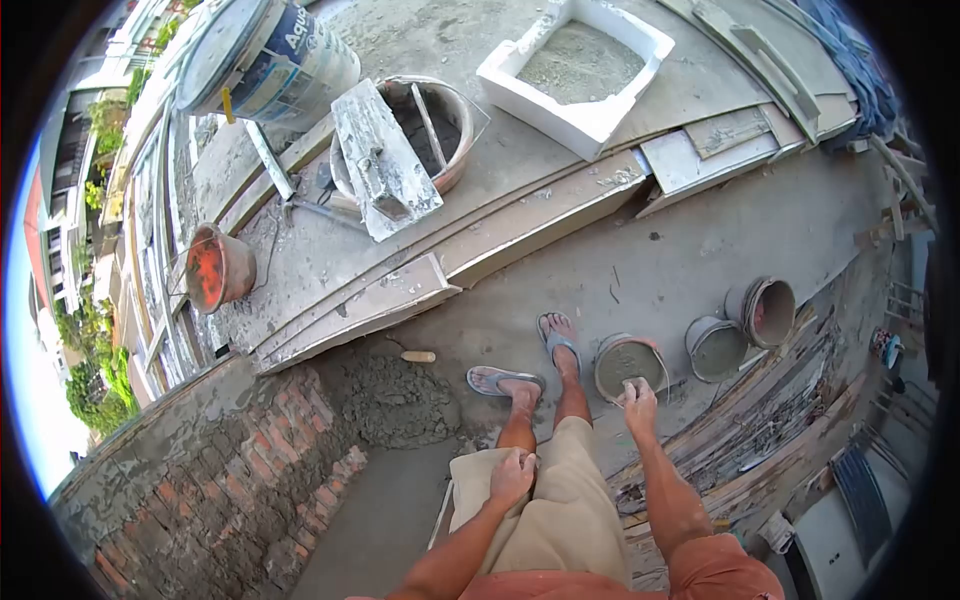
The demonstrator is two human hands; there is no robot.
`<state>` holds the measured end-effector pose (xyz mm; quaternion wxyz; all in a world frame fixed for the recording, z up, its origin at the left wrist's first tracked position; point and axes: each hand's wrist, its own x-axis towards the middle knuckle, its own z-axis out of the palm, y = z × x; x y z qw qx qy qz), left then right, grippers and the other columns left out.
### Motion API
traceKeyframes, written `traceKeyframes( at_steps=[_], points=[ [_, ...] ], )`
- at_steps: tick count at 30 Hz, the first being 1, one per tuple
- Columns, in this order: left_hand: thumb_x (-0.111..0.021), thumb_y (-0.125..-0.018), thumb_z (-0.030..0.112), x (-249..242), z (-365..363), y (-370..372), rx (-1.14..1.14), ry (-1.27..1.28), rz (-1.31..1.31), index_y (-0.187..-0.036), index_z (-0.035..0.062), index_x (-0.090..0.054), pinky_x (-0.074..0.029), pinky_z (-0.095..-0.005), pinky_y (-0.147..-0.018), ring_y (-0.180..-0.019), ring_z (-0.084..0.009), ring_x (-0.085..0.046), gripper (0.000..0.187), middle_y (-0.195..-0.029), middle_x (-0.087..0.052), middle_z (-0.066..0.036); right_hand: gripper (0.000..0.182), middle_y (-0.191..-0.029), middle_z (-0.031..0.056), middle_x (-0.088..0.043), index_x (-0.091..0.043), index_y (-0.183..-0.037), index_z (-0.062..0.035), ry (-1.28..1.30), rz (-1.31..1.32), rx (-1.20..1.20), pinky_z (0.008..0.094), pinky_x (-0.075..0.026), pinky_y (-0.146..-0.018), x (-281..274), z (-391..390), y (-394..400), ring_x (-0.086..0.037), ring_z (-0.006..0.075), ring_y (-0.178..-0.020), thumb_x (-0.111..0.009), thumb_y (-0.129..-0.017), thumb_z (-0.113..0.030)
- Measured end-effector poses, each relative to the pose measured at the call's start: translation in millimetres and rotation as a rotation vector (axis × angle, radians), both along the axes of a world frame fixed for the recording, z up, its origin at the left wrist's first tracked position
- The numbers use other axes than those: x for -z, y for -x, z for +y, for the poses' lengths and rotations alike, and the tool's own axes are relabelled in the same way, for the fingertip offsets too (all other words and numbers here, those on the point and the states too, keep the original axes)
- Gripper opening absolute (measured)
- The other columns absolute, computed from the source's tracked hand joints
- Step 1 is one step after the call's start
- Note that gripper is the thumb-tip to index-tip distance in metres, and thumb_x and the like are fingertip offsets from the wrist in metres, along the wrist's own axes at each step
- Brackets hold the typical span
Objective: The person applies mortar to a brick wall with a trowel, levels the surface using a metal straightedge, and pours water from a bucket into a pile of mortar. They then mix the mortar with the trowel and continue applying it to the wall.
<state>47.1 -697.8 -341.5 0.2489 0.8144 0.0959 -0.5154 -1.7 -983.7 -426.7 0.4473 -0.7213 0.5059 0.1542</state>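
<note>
My right hand (638, 402) is at the near rim of a bucket (630, 368) of grey wet mix, its fingers bent together near the edge; what they hold, if anything, is too small to make out. My left hand (513, 474) rests closed against the leg of my beige shorts (560, 500), and its fingertips are hidden. Two more buckets stand to the right, one (717, 350) with grey mix inside and one (769, 312) tilted. A mound of mortar (400, 402) lies left of my sandalled feet, with a wooden handle (418, 356) at its upper edge.
Ahead is a board-covered platform (540, 225) with a white foam box (580, 65) of grey powder, a round tub (450, 130) with a coated board (380, 165) across it, a large paint bucket (290, 65) and a small orange-lined bucket (220, 268). A brick wall (220, 490) is at lower left.
</note>
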Motion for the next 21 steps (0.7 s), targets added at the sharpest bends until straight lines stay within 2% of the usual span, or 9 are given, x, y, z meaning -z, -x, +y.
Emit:
traceKeyframes(
  at_steps=[2,5,8,10,12,15,17,19,21],
  points=[
    [-0.055,-0.091,0.038,-8.6,6.4,-8.4,0.049,-0.021,0.021,-0.112,0.0015,-0.062,-0.047,-0.0441,-0.091,-0.102,-0.0363,-0.063,0.043,-0.105,-0.067,-0.019,0.021,-0.066,0.0113,-0.066,-0.063,-0.099,0.0037,0.105,-0.247,-0.020,0.0343,-0.049,-0.067,-28.9,14.8,-75.4,-0.063,0.0198,-0.066,-0.053,-0.094,-0.014],
    [-0.053,-0.090,0.043,-10.2,23.8,4.3,0.133,-0.195,-0.119,-0.119,0.0026,-0.059,-0.040,-0.0451,-0.101,-0.117,-0.0380,-0.054,0.050,-0.122,-0.060,-0.020,0.024,-0.067,0.0097,-0.065,-0.062,-0.103,0.0044,-0.037,-0.386,-0.076,0.0312,-0.048,-0.066,-39.7,12.8,-162.3,-0.062,0.0160,-0.066,-0.053,-0.094,-0.016],
    [-0.052,-0.089,0.045,-22.3,35.0,4.2,0.064,-0.244,0.071,-0.127,0.0040,-0.055,-0.033,-0.0458,-0.107,-0.129,-0.0393,-0.043,0.056,-0.134,-0.052,-0.020,0.030,-0.065,0.0077,-0.064,-0.069,-0.094,0.0043,-0.191,-0.363,-0.254,0.0296,-0.046,-0.062,-62.4,11.4,-222.6,-0.060,0.0141,-0.065,-0.055,-0.094,-0.022],
    [-0.052,-0.088,0.043,-17.3,40.8,8.1,-0.096,-0.147,0.047,-0.124,0.0028,-0.058,-0.037,-0.0446,-0.105,-0.124,-0.0388,-0.049,0.054,-0.129,-0.055,-0.022,0.037,-0.062,0.0075,-0.063,-0.071,-0.076,0.0033,-0.205,-0.228,-0.406,0.0289,-0.044,-0.058,-74.0,14.5,-239.4,-0.059,0.0140,-0.062,-0.057,-0.092,-0.027],
    [-0.053,-0.088,0.042,0.2,51.8,-0.7,-0.266,-0.109,0.027,-0.120,0.0019,-0.060,-0.040,-0.0437,-0.102,-0.119,-0.0384,-0.053,0.052,-0.125,-0.058,-0.023,0.036,-0.061,0.0080,-0.065,-0.071,-0.073,0.0025,-0.179,-0.160,-0.625,0.0294,-0.046,-0.059,-68.1,15.4,-230.7,-0.061,0.0146,-0.062,-0.057,-0.090,-0.026],
    [-0.056,-0.088,0.041,2.5,67.0,-42.7,-0.634,-0.087,-0.078,-0.107,-0.0004,-0.066,-0.047,-0.0421,-0.092,-0.105,-0.0373,-0.062,0.047,-0.110,-0.065,-0.024,0.021,-0.074,0.0127,-0.069,-0.068,-0.093,0.0035,-0.220,-0.117,-0.758,0.0295,-0.052,-0.064,-45.6,13.2,-191.8,-0.066,0.0164,-0.068,-0.055,-0.088,-0.012],
    [-0.060,-0.089,0.034,16.7,92.8,-81.4,-0.871,-0.078,-0.309,-0.097,-0.0020,-0.068,-0.050,-0.0343,-0.079,-0.085,-0.0238,-0.066,0.037,-0.088,-0.069,-0.015,0.021,-0.079,0.0147,-0.070,-0.066,-0.101,0.0044,-0.312,-0.114,-0.803,0.0298,-0.054,-0.066,-42.8,6.7,-168.8,-0.068,0.0173,-0.070,-0.054,-0.087,-0.007],
    [-0.059,-0.091,0.031,33.5,131.1,-132.8,-1.241,0.128,-0.343,-0.104,0.0006,-0.065,-0.048,-0.0316,-0.082,-0.093,-0.0193,-0.064,0.033,-0.098,-0.068,-0.010,0.028,-0.084,0.0160,-0.070,-0.058,-0.115,0.0060,-0.490,0.174,-0.846,0.0295,-0.055,-0.066,-50.0,5.5,-162.2,-0.068,0.0181,-0.071,-0.051,-0.089,-0.002],
    [-0.057,-0.093,0.032,-2.3,165.0,-213.3,-1.433,0.267,-0.493,-0.114,0.0012,-0.060,-0.047,-0.0356,-0.088,-0.102,-0.0221,-0.063,0.037,-0.105,-0.067,-0.011,0.027,-0.085,0.0154,-0.069,-0.058,-0.114,0.0068,-0.479,0.197,-0.839,0.0295,-0.055,-0.065,-54.3,0.4,-149.0,-0.068,0.0182,-0.071,-0.050,-0.090,-0.003]
  ],
)
